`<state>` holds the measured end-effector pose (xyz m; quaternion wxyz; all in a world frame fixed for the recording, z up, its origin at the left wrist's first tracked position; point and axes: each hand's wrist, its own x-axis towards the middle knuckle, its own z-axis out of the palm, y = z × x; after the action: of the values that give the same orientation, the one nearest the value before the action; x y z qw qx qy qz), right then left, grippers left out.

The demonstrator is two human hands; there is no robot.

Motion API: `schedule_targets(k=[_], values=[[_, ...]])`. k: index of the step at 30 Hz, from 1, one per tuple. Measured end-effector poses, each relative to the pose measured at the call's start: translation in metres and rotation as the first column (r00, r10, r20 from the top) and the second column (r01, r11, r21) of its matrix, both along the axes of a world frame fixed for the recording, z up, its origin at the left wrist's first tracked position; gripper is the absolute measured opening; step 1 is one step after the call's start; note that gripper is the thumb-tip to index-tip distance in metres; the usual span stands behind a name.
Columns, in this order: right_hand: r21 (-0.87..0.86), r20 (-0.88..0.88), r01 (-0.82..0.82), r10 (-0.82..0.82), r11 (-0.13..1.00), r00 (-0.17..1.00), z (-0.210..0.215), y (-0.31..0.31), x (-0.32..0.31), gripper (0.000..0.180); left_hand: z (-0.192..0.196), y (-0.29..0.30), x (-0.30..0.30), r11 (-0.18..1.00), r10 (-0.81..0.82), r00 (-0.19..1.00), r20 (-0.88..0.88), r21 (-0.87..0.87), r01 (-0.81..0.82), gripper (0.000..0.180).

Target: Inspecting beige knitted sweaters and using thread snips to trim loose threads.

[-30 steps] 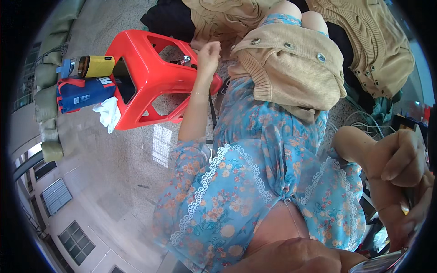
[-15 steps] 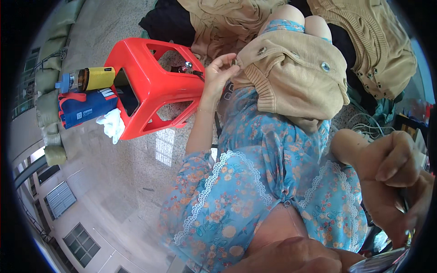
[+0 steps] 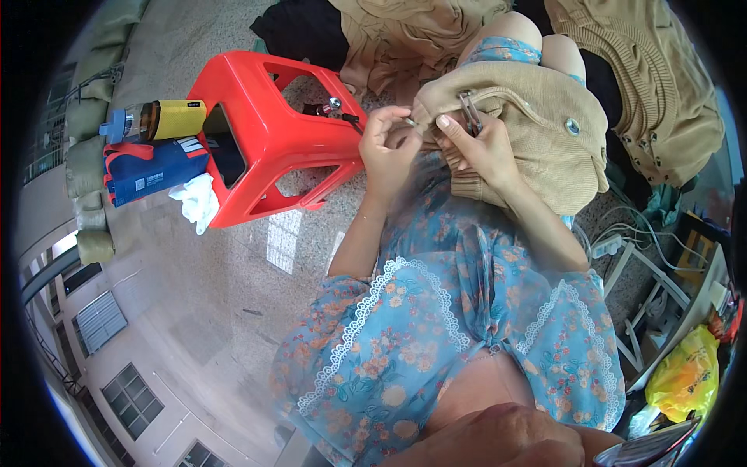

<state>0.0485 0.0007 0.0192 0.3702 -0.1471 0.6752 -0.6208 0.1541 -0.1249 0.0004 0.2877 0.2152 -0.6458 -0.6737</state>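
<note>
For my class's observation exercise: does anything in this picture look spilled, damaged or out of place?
Nothing looks clearly spilled or damaged. Slightly untidy is a crumpled white wad at the edge of the red stool, bunched up beside the blue pouch. The tan garment being handled is rumpled, which seems ordinary.

The sweater [image 3: 537, 159] is matt ribbed knit, its button [image 3: 572, 126] shiny; the small tool [image 3: 470, 113] looks metal. At left, the stool [image 3: 268, 132] is smooth, glossy plastic (like the polished, speckled floor [image 3: 210, 288]). The near-right bag [image 3: 685, 373] is crinkled, shiny plastic.
</note>
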Motion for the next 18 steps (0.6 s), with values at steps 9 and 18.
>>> schedule_targets(k=[9,18], values=[[-0.306,0.416,0.412,-0.268,0.859,0.869,0.006,0.0,-0.004,0.015,0.019,0.024,-0.022,0.824,-0.057,0.995,-0.08,-0.566,0.002,0.025],[-0.277,0.41,0.417,-0.286,0.866,0.866,-0.007,0.008,-0.003,0.02,0.005,0.041,-0.018,0.95,0.071,0.997,-0.045,-0.301,-0.081,0.02]])
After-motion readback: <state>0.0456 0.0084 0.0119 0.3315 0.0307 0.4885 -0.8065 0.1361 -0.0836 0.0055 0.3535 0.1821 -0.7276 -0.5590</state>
